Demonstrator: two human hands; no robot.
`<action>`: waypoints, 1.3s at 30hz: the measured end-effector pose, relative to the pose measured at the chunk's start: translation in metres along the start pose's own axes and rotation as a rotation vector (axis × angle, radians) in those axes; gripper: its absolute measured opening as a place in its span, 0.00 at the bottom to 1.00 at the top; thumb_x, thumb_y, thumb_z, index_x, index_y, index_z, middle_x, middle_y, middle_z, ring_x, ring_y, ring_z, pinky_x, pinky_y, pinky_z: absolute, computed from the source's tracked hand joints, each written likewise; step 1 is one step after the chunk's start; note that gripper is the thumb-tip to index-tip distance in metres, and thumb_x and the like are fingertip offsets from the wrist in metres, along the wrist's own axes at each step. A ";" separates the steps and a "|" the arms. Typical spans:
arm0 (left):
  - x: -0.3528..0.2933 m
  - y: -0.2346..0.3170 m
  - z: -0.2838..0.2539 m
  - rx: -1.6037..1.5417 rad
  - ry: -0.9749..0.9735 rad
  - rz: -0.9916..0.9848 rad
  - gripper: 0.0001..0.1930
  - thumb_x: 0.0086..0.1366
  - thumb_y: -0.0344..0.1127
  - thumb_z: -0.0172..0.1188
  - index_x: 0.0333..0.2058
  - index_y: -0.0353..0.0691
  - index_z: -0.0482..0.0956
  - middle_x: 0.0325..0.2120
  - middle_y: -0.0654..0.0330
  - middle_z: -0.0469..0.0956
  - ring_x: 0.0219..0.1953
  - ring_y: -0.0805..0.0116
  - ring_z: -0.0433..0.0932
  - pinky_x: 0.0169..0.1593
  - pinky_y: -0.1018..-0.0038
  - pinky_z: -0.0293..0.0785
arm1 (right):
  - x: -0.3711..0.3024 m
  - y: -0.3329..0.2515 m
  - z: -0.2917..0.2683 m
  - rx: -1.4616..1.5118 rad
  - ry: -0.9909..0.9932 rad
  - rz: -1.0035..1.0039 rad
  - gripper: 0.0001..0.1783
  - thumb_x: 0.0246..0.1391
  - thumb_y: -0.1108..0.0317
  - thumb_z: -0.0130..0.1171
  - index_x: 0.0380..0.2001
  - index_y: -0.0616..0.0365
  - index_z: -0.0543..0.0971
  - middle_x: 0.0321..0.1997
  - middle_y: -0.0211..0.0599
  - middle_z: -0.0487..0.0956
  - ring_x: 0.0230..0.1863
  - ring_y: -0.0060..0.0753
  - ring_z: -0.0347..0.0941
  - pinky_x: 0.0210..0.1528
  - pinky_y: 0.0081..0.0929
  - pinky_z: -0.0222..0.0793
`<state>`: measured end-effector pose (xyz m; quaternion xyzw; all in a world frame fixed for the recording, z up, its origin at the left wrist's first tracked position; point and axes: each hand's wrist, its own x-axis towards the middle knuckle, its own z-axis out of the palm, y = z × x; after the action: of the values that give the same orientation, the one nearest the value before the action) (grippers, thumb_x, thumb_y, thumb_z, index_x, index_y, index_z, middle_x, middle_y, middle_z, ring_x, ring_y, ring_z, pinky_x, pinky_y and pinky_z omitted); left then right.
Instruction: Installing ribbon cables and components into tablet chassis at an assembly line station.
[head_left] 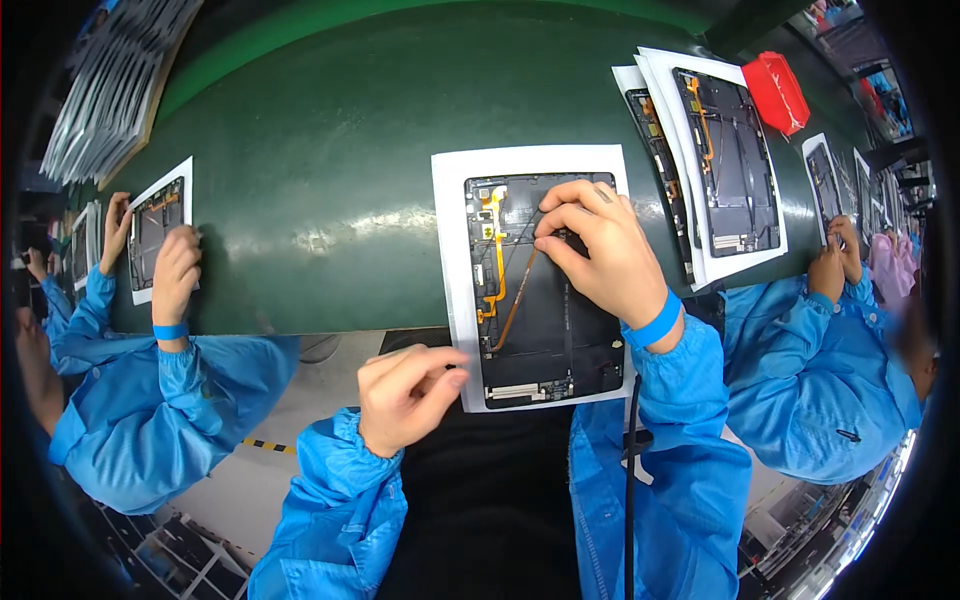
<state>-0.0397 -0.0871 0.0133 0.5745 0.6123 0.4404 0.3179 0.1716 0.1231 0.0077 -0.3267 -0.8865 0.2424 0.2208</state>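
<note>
A tablet chassis (530, 300), black and without its screen, lies on a white paper sheet (452, 250) in front of me. An orange flex cable (498, 265) runs down its left part. My right hand (600, 245) bends over the upper right of the chassis. Its thumb and fingers pinch the upper end of a thin brown cable (517, 300), which slants down to the lower left of the chassis; the fingertips partly hide that end. Beside the sheet's lower left edge, my left hand (408, 395) has curled fingers, with thumb and index apart and nothing visible between them.
More tablet chassis (735, 165) on white sheets are stacked at the right, near a red tray (776, 95). A pile of thin sheets (120, 85) stands far left on the green table (320, 180). Co-workers in blue sleeves (180, 400) handle similar parts on both sides. A black cord (630, 480) hangs by my right arm.
</note>
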 end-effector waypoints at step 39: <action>0.023 0.010 0.037 -0.255 -0.108 -0.191 0.09 0.66 0.20 0.67 0.45 0.30 0.89 0.28 0.55 0.87 0.22 0.75 0.81 0.27 0.77 0.75 | -0.048 -0.068 -0.001 0.043 0.080 -0.155 0.08 0.44 0.75 0.71 0.31 0.57 0.85 0.40 0.31 0.87 0.39 0.36 0.84 0.35 0.32 0.74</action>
<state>-0.0060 -0.0582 0.0102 0.4913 0.5855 0.4509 0.4610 0.1732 0.0451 0.0357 -0.2615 -0.8942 0.2302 0.2811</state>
